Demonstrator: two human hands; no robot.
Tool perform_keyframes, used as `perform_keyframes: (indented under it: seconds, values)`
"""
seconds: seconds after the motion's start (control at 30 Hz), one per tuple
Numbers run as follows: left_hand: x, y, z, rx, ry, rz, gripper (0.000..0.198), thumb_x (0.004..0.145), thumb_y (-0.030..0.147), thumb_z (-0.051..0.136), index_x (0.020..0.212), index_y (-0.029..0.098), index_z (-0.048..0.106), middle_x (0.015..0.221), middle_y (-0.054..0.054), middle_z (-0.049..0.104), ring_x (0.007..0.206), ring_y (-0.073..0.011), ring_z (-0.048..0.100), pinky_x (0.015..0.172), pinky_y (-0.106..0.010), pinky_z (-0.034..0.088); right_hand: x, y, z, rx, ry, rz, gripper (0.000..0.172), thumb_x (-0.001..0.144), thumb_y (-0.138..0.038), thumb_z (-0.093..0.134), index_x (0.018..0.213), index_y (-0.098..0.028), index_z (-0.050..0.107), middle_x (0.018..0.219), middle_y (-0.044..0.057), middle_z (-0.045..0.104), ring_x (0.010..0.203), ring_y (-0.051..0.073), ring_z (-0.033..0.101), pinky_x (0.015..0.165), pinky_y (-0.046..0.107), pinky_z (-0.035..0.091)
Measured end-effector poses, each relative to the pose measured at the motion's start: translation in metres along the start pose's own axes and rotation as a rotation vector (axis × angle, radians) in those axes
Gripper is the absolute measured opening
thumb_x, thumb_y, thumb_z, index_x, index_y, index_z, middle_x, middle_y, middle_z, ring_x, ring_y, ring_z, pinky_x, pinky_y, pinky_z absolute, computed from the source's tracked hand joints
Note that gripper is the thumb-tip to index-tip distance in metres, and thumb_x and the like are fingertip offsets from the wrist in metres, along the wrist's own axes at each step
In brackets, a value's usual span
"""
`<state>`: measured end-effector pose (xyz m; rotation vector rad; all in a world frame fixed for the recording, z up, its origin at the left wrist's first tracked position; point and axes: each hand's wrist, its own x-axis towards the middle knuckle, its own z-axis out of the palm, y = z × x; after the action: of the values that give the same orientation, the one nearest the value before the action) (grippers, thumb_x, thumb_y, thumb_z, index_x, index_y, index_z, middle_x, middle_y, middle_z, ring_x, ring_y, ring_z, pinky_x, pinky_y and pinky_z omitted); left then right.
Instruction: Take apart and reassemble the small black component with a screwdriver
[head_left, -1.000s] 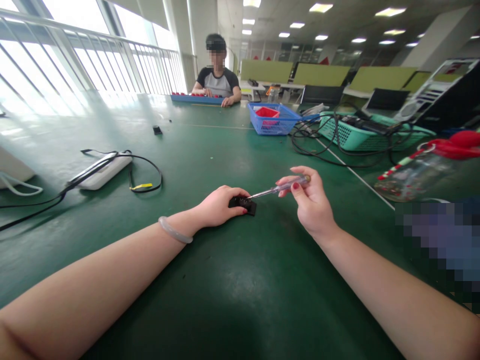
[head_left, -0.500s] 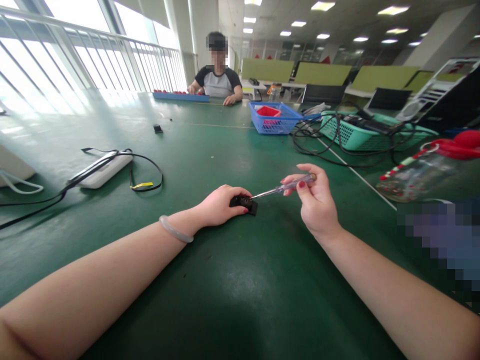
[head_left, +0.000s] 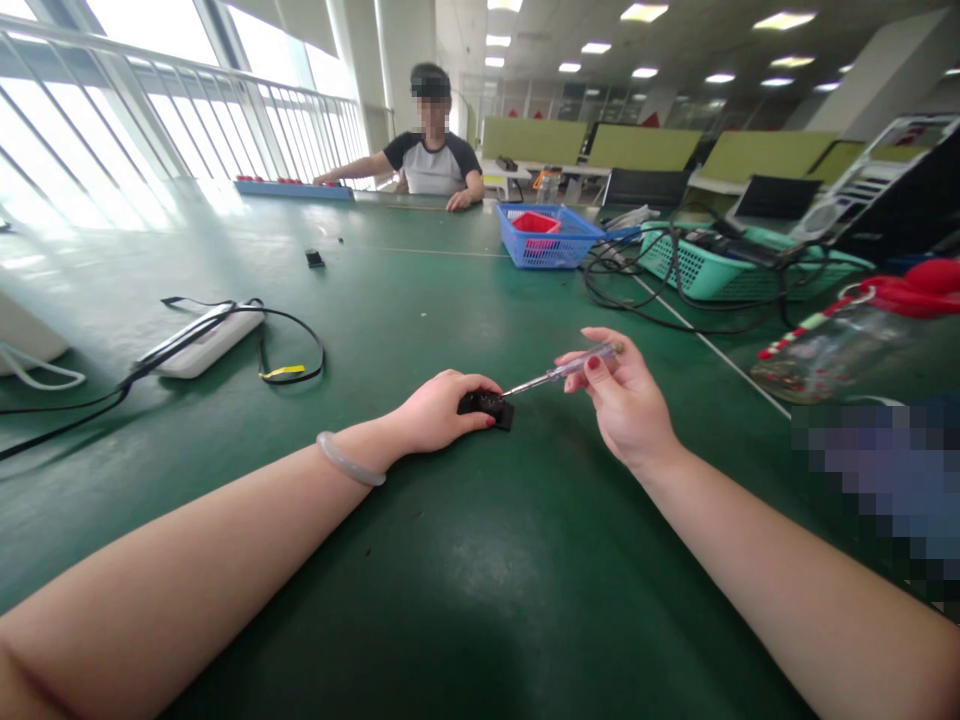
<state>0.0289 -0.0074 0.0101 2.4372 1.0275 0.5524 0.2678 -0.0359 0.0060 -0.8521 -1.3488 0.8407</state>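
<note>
On the green table (head_left: 450, 560), my left hand (head_left: 442, 412) grips a small black part (head_left: 495, 408) between thumb and fingers, holding it down on the surface. The part's exact kind is hard to make out; small metal bits show on its top. My right hand (head_left: 630, 405) is closed round the clear handle of a screwdriver (head_left: 559, 373). Its thin metal shaft slants down to the left, and the tip meets the upper right of the black part.
To the left lies a white power strip (head_left: 214, 340) with a black cable. Farther off are a small black piece (head_left: 314, 258), a blue basket (head_left: 551, 240), a green basket (head_left: 697, 265) with cables and a red-lidded jar (head_left: 840, 340). Opposite, a person (head_left: 433, 160) touches a blue tray (head_left: 300, 190).
My right hand and the screwdriver handle have shifted slightly left, the tip staying at the black part. Across the table, the person's arm has stretched out and the blue tray has slid left.
</note>
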Motion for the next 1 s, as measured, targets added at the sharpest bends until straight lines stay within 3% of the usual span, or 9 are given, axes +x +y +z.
perform_keyframes:
  seconds: [0.3, 1.0]
  values:
    - [-0.0002, 0.0010, -0.0005, 0.000, -0.002, -0.005, 0.035, 0.080, 0.037, 0.061, 0.113, 0.026, 0.064, 0.107, -0.003, 0.068, 0.101, -0.0236, 0.058, 0.090, -0.038, 0.046, 0.0011, 0.0013, 0.0005, 0.014, 0.060, 0.045, 0.022, 0.083, -0.044, 0.066, 0.095, -0.026, 0.062, 0.085, 0.000, 0.068, 0.070, 0.014, 0.060, 0.077, 0.033, 0.050]
    - [0.0000, 0.0003, 0.0002, 0.010, -0.003, -0.006, 0.036, 0.080, 0.038, 0.061, 0.113, 0.025, 0.064, 0.107, -0.003, 0.068, 0.101, -0.0239, 0.058, 0.091, -0.038, 0.046, 0.0018, 0.0087, -0.0035, 0.004, 0.090, 0.100, 0.028, 0.078, -0.051, 0.069, 0.086, -0.026, 0.060, 0.082, -0.001, 0.066, 0.073, 0.015, 0.060, 0.078, 0.034, 0.048]
